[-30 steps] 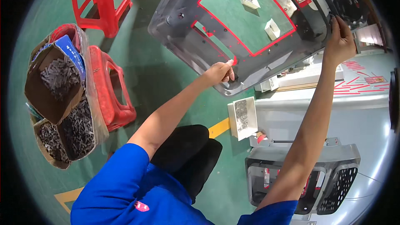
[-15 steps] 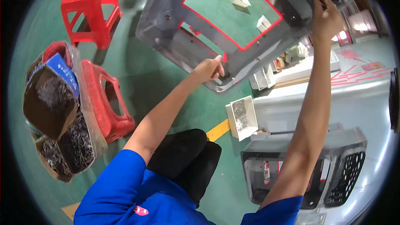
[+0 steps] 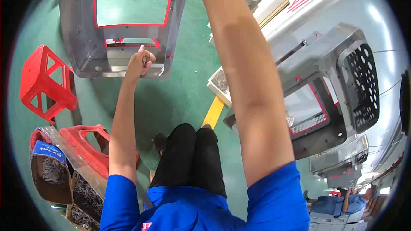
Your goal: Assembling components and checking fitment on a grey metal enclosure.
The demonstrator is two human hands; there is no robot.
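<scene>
A large grey moulded panel [image 3: 83, 30] stands tilted at the upper left, with a wide opening and a narrow slot, both edged in red. My left hand [image 3: 143, 62] is in front of the panel's lower edge, below the slot. Its fingers are curled and the thumb points up. Something small and dark shows between the fingers, too small to name. My right forearm [image 3: 248, 60] reaches up across the middle, and its hand lies beyond the top edge of the picture, near the panel's upper right side.
Two red plastic stools [image 3: 47, 85] are at the left, beside open cartons [image 3: 53, 173] of small dark pieces. A white bin [image 3: 220, 83] sits by a yellow floor stripe [image 3: 212, 113]. More grey panels [image 3: 338, 72] stand at the right. A person in blue [image 3: 338, 204] is at the far lower right.
The panel now appears further left and more upright in view, as the whole view has turned. My right hand has gone out of sight at the top. My left hand stays by the panel's lower edge.
</scene>
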